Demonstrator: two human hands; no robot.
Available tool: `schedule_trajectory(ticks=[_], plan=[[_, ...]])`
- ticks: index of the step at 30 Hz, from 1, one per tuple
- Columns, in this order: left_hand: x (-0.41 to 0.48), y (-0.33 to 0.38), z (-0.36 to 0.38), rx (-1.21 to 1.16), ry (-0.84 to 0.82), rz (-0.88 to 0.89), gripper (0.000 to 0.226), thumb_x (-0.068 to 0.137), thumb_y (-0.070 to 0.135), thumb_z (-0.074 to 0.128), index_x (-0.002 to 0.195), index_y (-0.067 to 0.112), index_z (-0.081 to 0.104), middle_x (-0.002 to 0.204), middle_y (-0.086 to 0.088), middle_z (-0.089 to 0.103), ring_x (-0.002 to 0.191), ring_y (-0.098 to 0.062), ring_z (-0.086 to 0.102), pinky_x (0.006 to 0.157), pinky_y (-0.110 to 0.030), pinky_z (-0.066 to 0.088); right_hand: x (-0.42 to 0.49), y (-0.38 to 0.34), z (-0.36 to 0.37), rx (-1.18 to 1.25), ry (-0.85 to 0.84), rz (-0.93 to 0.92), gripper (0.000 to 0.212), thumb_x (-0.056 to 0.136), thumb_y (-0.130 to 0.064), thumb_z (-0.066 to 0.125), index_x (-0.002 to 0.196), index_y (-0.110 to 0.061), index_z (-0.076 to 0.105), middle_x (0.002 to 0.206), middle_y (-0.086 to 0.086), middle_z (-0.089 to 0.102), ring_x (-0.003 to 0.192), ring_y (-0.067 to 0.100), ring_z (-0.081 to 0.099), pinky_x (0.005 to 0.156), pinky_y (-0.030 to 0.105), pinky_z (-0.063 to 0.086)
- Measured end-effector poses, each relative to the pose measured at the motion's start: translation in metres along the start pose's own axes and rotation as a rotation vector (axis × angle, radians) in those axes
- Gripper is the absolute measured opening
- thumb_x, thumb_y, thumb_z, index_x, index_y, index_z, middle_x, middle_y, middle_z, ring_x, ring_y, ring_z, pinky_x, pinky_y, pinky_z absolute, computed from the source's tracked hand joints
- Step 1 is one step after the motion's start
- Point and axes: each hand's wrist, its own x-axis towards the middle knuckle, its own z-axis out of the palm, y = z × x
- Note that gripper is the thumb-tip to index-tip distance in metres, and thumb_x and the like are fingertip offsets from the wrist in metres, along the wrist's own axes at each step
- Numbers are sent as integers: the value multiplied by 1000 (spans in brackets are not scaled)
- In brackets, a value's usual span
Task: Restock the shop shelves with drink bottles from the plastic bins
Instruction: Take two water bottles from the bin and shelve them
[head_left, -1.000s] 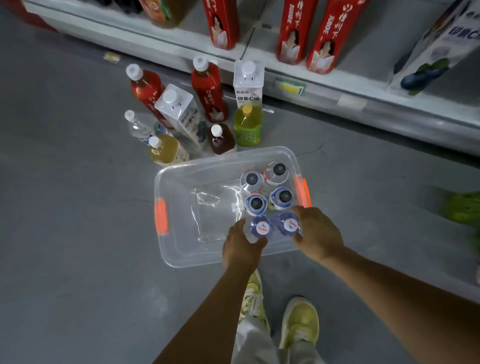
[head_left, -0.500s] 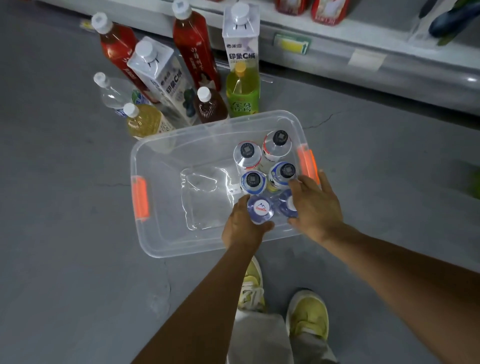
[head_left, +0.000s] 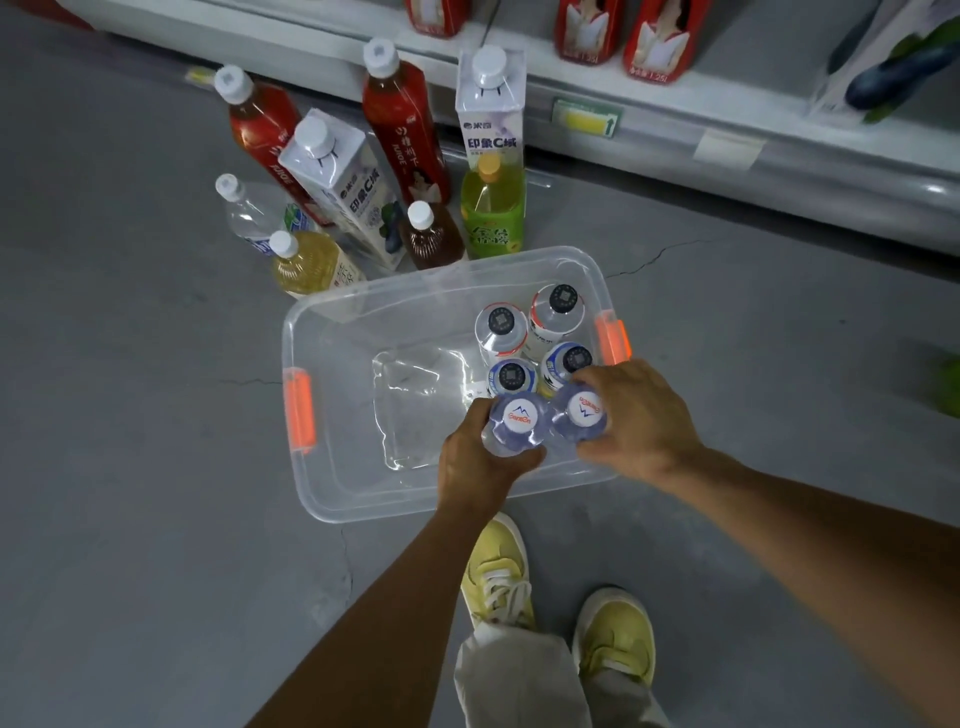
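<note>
A clear plastic bin (head_left: 332, 499) with orange handles sits on the grey floor. My left hand (head_left: 475, 462) grips a blue-capped water bottle (head_left: 519, 418) at the bin's near right. My right hand (head_left: 636, 421) grips a second blue-capped water bottle (head_left: 582, 410) beside it. Both bottles stand raised above the bin's rim. Several more bottles (head_left: 501, 325) with dark caps stand in the bin's far right corner. The left half of the bin holds no bottles.
Beyond the bin, several drinks stand on the floor: red tea bottles (head_left: 402, 124), white cartons (head_left: 337, 182), a green bottle (head_left: 491, 213) and smaller bottles. The low shelf edge (head_left: 675, 124) runs across the top with red cartons on it. My yellow shoes (head_left: 613, 639) are below the bin.
Both hands have closed round the two blue-capped bottles and lifted them slightly. The view has swung, so the bin and the floor bottles sit lower in frame.
</note>
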Motion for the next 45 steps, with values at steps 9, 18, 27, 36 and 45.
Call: schedule_trajectory(ticks=[9, 18, 27, 36, 45], plan=[[-2, 82, -62, -291, -89, -57, 52, 66, 20, 90, 105, 37, 61, 100, 23, 69, 88, 13, 63, 75, -6, 47, 3, -35, -88, 474, -87, 163, 53, 59, -17, 84, 97, -17, 47, 88, -3, 62, 82, 19, 61, 69, 39, 53], [-35, 175, -128, -570, -206, -169, 21, 85, 16, 74, 106, 17, 73, 95, 0, 77, 84, -11, 73, 71, -21, 55, -5, -74, -195, 779, -157, 250, 46, 61, -8, 86, 101, -17, 67, 93, 3, 74, 84, 18, 70, 75, 30, 53], [-84, 245, -162, -735, -133, -302, 44, 79, 57, 69, 99, 18, 73, 89, -10, 75, 79, -22, 72, 72, -37, 58, -40, -116, -270, 1009, -211, 325, 55, 54, -42, 87, 97, -14, 68, 82, 7, 74, 69, 20, 65, 70, 35, 49], [-138, 318, -210, -885, -152, -409, 89, 62, 82, 63, 122, 17, 70, 117, -18, 71, 111, -39, 66, 100, -56, 50, -86, -172, -332, 1214, -125, 454, 98, 41, -65, 88, 121, -14, 65, 118, 18, 68, 101, 40, 69, 91, 59, 53], [-198, 389, -286, -1103, -223, -398, 70, 90, 67, 49, 127, 10, 66, 115, -19, 71, 97, -34, 71, 69, -41, 59, -133, -248, -413, 1334, -50, 456, 39, 93, -49, 58, 103, -13, 70, 77, 10, 75, 62, 27, 70, 72, 42, 57]])
